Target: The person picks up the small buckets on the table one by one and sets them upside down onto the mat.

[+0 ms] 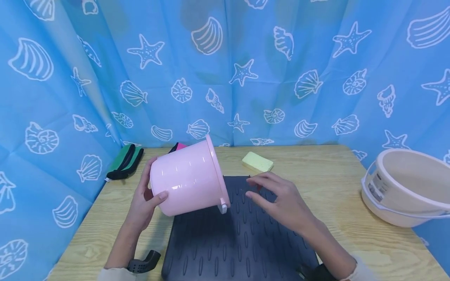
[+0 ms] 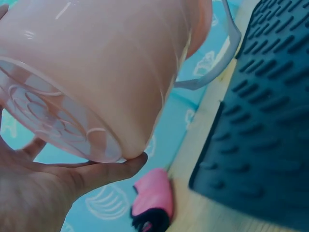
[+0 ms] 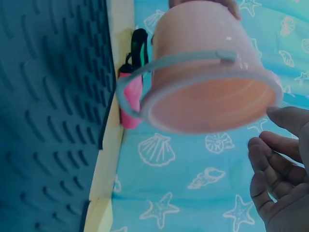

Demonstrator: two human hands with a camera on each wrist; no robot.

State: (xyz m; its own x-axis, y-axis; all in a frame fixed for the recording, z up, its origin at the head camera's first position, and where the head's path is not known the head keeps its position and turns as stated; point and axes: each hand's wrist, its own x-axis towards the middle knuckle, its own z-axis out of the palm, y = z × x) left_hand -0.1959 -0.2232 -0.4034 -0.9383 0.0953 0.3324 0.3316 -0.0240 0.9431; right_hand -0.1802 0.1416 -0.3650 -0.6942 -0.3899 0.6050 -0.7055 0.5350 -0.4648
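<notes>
A glossy pink bucket [image 1: 188,177] is held tilted on its side above a black ribbed mat [image 1: 218,249], its mouth facing right. My left hand [image 1: 140,208] grips it at the base end, thumb on the near wall. In the left wrist view, fingers spread along the edge of its patterned bottom. The pale handle [image 3: 145,67] hangs loose from the rim in the right wrist view, where the bucket's inside looks bare. Off the rim, to the right, my right hand [image 1: 286,203] hovers over the mat, fingers loosely bent and holding nothing.
A yellow sponge [image 1: 258,162] lies behind the mat. On the left, a green-and-black item [image 1: 124,162] rests near the table's edge, and a pink-and-black one [image 2: 157,191] lies partly behind the bucket. A large beige bucket [image 1: 397,191] stands at the right. Blue shell-print curtain surrounds the table.
</notes>
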